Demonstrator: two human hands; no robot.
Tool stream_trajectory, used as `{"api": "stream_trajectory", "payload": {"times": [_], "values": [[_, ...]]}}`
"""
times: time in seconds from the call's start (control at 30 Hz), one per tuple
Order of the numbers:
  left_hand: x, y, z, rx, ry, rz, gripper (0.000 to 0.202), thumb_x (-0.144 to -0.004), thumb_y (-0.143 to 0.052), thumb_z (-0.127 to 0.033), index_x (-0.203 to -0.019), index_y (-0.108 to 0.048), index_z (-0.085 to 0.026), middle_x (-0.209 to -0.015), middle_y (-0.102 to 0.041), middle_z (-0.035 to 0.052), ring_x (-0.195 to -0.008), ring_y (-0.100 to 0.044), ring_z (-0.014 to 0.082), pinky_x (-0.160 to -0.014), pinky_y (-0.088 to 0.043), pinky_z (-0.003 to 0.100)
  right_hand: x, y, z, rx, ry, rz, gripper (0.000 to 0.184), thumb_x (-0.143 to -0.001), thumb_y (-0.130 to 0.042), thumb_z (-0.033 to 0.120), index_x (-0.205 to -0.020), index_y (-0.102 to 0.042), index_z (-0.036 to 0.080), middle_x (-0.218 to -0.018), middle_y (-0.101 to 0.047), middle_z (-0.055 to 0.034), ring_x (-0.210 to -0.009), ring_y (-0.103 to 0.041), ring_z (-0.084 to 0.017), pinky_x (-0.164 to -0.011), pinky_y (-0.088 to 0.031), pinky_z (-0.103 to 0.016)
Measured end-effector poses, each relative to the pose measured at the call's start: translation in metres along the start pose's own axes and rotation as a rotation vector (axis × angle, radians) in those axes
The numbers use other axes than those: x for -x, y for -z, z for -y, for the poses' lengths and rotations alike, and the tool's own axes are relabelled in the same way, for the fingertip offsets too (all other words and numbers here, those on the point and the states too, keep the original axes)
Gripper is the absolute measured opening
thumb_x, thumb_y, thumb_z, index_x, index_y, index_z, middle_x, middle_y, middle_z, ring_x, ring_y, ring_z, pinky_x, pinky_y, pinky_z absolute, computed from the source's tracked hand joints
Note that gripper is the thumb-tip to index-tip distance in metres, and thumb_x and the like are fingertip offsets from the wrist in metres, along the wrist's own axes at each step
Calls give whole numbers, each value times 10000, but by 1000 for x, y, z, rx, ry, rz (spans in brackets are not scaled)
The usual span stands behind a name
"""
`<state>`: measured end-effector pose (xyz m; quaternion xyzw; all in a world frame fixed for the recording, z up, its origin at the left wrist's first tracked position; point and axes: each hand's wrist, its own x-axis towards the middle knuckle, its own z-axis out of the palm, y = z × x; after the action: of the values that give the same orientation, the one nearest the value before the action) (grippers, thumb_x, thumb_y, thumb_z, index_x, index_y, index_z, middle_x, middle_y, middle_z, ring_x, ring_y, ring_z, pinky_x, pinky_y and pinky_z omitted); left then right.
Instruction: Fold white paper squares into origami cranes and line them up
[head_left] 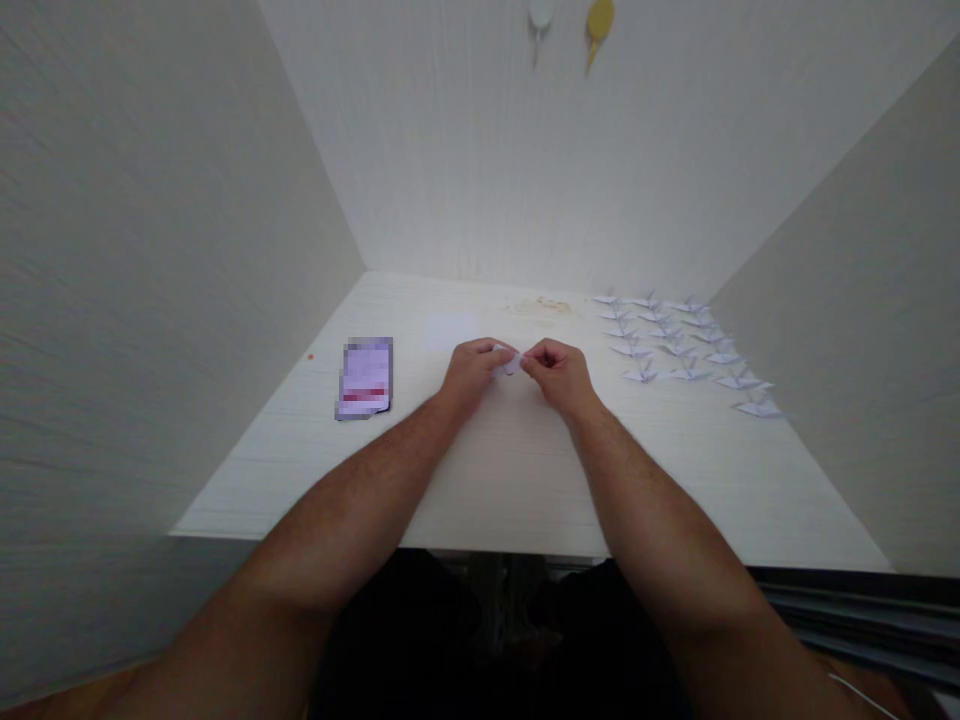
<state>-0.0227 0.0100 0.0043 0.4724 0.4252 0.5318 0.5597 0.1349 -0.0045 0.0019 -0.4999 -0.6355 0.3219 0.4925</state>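
Note:
Over the middle of the white table (502,470), a small folded piece of white paper (508,366) is held between both hands. My left hand (476,368) grips it from the left, with the thumb on top. From the other side my right hand (556,370) pinches its right end between thumb and fingertips. The fingers cover much of the paper, so its exact folded shape is hard to make out. To the right, several folded white paper cranes (664,328) stand in rows on the table.
A phone with a lit, blurred screen (365,377) lies on the left. Behind my left hand is a pale sheet of paper (451,328). Walls enclose the table at the left, back and right. Two hooks, one white (540,14) and one yellow (600,20), are on the back wall.

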Motion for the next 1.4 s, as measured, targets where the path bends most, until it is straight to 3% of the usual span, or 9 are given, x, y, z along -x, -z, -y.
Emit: {"api": "stream_trajectory", "payload": {"times": [0.47, 0.63, 0.83, 1.2, 1.4], "values": [[-2, 1, -2, -67, -30, 27, 224, -715, -611, -343, -703, -736, -158, -683, -687, 39, -683, -601, 178, -651, -447, 291, 0, 2, 3, -26, -17, -22, 177, -711, -658, 346, -647, -607, 189, -565, -530, 38, -541, -421, -104, -528, -312, -257], [-4, 3, -4, 117, 61, 15, 328, -713, -638, -445, -784, -734, -139, -754, -700, 69, -721, -631, 189, -640, -479, 293, -1, 5, 3, -63, -65, -61, 176, -684, -670, 353, -652, -607, 192, -547, -531, 41, -517, -424, -104, -514, -320, -255], [-3, 4, 1, 32, 15, 14, 242, -569, -801, -331, -683, -676, -158, -668, -657, 8, -632, -591, 119, -646, -475, 257, -1, 3, 3, -74, -88, -72, 188, -675, -670, 371, -656, -606, 195, -547, -536, 40, -508, -419, -101, -514, -331, -254], [3, 3, -1, -157, -64, 90, 223, -629, -795, -340, -704, -690, -157, -679, -670, 8, -622, -569, 114, -632, -447, 252, 1, 0, 4, -15, -38, -21, 200, -708, -686, 372, -660, -635, 184, -587, -579, 21, -556, -459, -110, -540, -343, -258], [3, 1, 0, -140, -87, 41, 182, -623, -783, -308, -663, -678, -165, -685, -666, 1, -648, -565, 113, -656, -433, 252, 1, 0, 4, -13, -31, 4, 197, -707, -682, 353, -623, -622, 186, -576, -566, 21, -557, -453, -111, -545, -339, -261]]}}
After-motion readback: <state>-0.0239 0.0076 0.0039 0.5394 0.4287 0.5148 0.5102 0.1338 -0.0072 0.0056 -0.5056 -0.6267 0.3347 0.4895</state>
